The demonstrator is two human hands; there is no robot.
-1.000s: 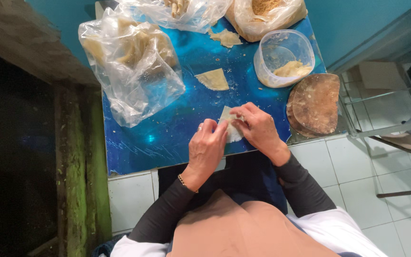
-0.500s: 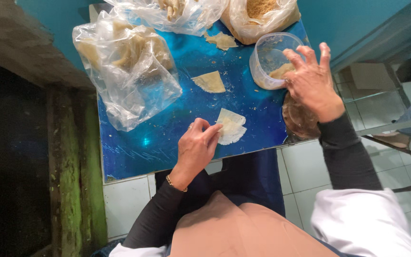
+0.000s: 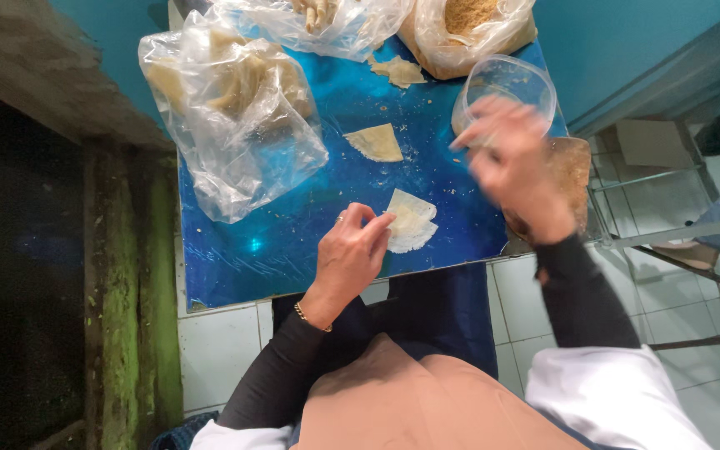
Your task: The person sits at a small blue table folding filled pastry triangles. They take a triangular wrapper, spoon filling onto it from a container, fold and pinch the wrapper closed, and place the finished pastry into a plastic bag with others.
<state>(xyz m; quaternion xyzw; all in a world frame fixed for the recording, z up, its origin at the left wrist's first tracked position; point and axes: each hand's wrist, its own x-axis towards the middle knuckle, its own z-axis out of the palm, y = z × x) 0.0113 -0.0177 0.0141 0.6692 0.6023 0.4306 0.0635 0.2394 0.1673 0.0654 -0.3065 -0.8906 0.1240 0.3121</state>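
Wrapper (image 3: 411, 222) pinched under left hand (image 3: 350, 260) fingers; right hand (image 3: 510, 162) blurred, fingers' grip unclear.

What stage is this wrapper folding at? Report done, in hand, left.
Done: a folded triangle lies mid-table. In hand: the left hand pins a pale wrapper, partly folded; the right hand, blurred, hovers by the plastic tub. Left: a bag of wrappers sits nearby.
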